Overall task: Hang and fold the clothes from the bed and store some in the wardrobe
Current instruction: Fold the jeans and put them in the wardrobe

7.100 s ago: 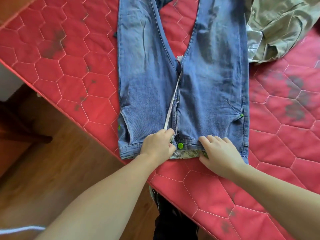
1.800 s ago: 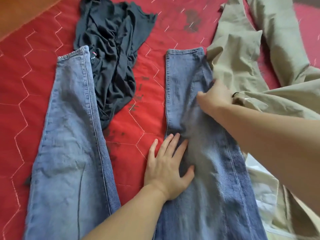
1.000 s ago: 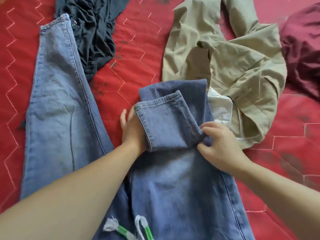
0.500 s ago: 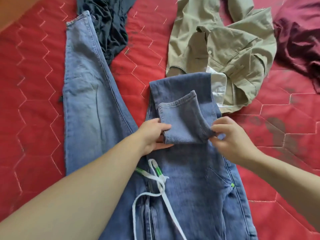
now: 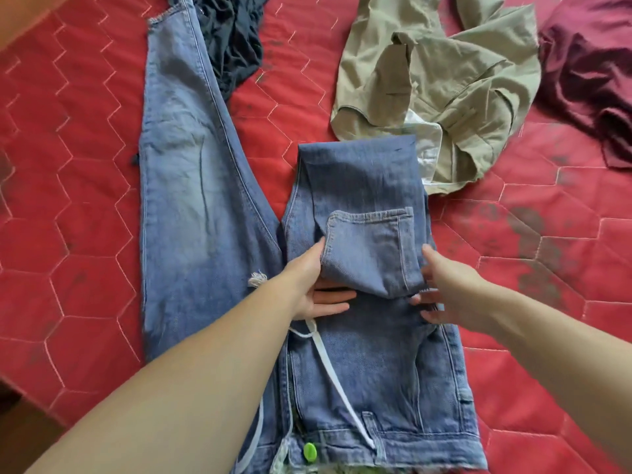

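1. Blue jeans point(image 5: 191, 206) lie on a red quilted bedspread point(image 5: 68, 200), waistband nearest the viewer at the bottom edge, legs pointing away.
2. The leg on the viewer's left lies flat and full length, its frayed hem reaching the top of the view.
3. The leg on the viewer's right is doubled back toward the waistband, so that its hem end point(image 5: 369, 248) rests on top of the thigh area; the fold line lies just beside a khaki garment.
4. The left hand point(image 5: 316, 289) is clamped on the left edge of the folded hem end: thumb on top of the cloth, fingers beneath it, palm turned up.
5. The right hand point(image 5: 444, 292) meets the right edge of the same hem end, its fingers point(image 5: 424, 299) curled at the lower corner; whether they pinch the cloth or only touch it cannot be told.
6. A white drawstring point(image 5: 335, 381) runs from beneath the left hand down to the waistband, near a bright green button point(image 5: 310, 452).
7. The khaki garment point(image 5: 441, 80) lies crumpled beyond the fold, with a pale lining showing at its near edge.
8. A dark navy garment point(image 5: 232, 39) lies bunched at the top, partly under the flat leg.
9. A maroon garment point(image 5: 588, 77) lies at the far right, apart from the jeans.
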### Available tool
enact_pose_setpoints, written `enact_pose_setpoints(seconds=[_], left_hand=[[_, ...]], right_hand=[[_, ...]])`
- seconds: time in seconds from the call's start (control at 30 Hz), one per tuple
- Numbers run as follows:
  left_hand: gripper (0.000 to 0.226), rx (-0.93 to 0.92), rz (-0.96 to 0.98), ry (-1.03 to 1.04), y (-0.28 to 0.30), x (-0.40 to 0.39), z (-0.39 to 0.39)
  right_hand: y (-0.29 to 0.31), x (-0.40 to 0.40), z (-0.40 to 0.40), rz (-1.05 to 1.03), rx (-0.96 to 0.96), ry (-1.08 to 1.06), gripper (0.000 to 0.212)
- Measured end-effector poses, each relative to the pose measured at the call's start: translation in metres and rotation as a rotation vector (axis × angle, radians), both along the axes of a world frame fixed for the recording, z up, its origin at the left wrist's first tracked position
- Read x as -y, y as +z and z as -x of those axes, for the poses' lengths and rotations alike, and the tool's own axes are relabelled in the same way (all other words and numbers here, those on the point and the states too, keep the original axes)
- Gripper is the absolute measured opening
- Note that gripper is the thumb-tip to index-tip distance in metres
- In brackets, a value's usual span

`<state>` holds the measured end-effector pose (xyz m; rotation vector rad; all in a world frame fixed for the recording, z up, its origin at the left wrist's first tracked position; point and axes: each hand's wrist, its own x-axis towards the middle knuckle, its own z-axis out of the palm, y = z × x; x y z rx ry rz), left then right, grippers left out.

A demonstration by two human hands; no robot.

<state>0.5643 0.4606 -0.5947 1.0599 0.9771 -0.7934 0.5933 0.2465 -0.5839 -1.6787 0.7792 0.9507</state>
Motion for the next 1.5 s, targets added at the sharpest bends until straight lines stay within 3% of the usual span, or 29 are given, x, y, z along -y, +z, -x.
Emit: enact_pose_setpoints(seconds=[0.13, 0.27, 0.43, 0.57, 0.63, 0.7, 0.8, 0.93, 1.13, 1.27, 1.33, 1.5], left_hand=[[0.057, 0.087, 0.017, -0.022, -0.004, 0.001, 0.020], [0.048, 0.111, -0.029, -0.019, -0.005, 0.003, 0.035], [0.017, 0.130, 0.034, 0.092, 0.002, 0.005, 0.041], [0.050, 0.290, 0.090, 0.142, 0.000, 0.007, 0.044], [0.063, 0.330, 0.021, 0.133, -0.002, 0.009, 0.048], [0.059, 0.305, -0.045, 0.098, -0.006, 0.008, 0.054], [0.035, 0.212, 0.031, 0.042, -0.005, 0.008, 0.058], [0.017, 0.120, 0.029, -0.131, -0.006, 0.005, 0.066], [0.038, 0.017, 0.051, -0.465, -0.011, 0.006, 0.087], [0.046, 0.027, 0.036, -0.423, -0.014, 0.011, 0.098], [0.049, 0.034, 0.025, -0.391, -0.015, 0.016, 0.106], [0.045, 0.053, -0.031, -0.445, -0.011, 0.027, 0.116]], right_hand=[[0.001, 0.003, 0.017, -0.085, -0.145, 0.061, 0.015], [0.002, 0.005, 0.030, -0.216, -0.153, 0.173, 0.003], [0.011, 0.002, 0.033, -0.337, -0.039, 0.157, 0.028], [0.013, 0.011, 0.040, -0.323, 0.166, 0.227, 0.024], [0.009, 0.015, 0.050, -0.292, 0.190, 0.311, 0.040], [0.002, 0.022, 0.055, -0.291, 0.085, 0.210, 0.046], [0.000, 0.024, 0.054, -0.389, -0.092, 0.003, 0.031], [-0.004, 0.023, 0.064, -0.435, -0.068, -0.173, 0.027], [-0.008, 0.019, 0.088, -0.284, 0.029, -0.177, 0.039], [-0.005, 0.019, 0.092, -0.378, 0.021, -0.321, 0.038], [-0.002, 0.025, 0.096, -0.355, 0.039, -0.219, 0.033], [-0.005, 0.044, 0.115, -0.135, -0.082, 0.445, 0.026]])
